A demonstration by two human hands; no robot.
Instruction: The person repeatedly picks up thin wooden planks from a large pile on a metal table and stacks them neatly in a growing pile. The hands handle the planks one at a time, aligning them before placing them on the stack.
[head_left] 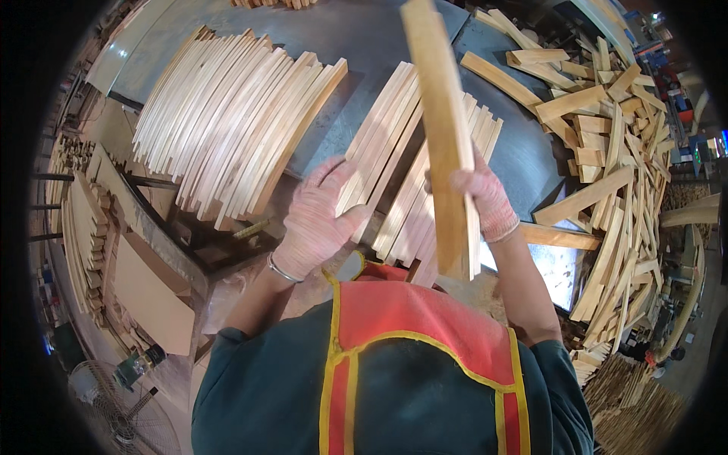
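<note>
My right hand (485, 196), in a pale dusty glove, is closed around a long wooden board (444, 152), raised and tilted above the table. My left hand (312, 220), gloved alike and with a metal bangle at the wrist, has its thumb and fingers apart. It is at the left edge of a row of pale wooden strips (379, 136); whether it touches them I cannot tell. A dark gap parts that row from a second group of strips (409, 208), partly hidden behind the board.
To the left, a wide row of wooden strips (235, 114) lies on the metal table (364, 38). A jumbled heap of wood pieces (607, 159) covers the right side. A cardboard piece (152, 296) and a fan (121, 406) are at the lower left.
</note>
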